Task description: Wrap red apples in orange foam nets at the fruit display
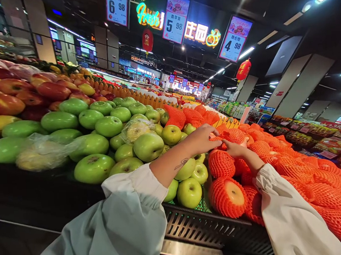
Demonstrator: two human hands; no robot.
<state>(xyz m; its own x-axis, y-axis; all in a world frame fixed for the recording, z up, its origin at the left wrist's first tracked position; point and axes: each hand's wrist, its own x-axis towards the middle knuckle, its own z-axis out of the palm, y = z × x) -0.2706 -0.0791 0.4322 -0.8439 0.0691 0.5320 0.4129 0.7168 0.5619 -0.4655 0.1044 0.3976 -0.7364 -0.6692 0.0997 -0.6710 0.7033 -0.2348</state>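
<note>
My left hand (203, 138) reaches over the green apples (188, 192) to the edge of the oranges, thumb and fingers bent together at an orange foam net (216, 138). Close against its thumb tip, my right hand (235, 149) comes in from the right with closed fingers at the same netting. Just behind my right fingers sits a netted orange (233, 134); my hands partly cover it. Below them lie a foam-netted orange (221, 163) and another netted orange (228, 197) with its pale top bare. My exact grip is partly hidden.
Larger green fruit (94, 168) and red apples (4, 103) are heaped left. A plastic-wrapped fruit (137, 129) rests among the apples. Netted oranges (303, 169) fill the right side. A black slotted rim (211, 225) runs along the front; price signs (176, 18) hang overhead.
</note>
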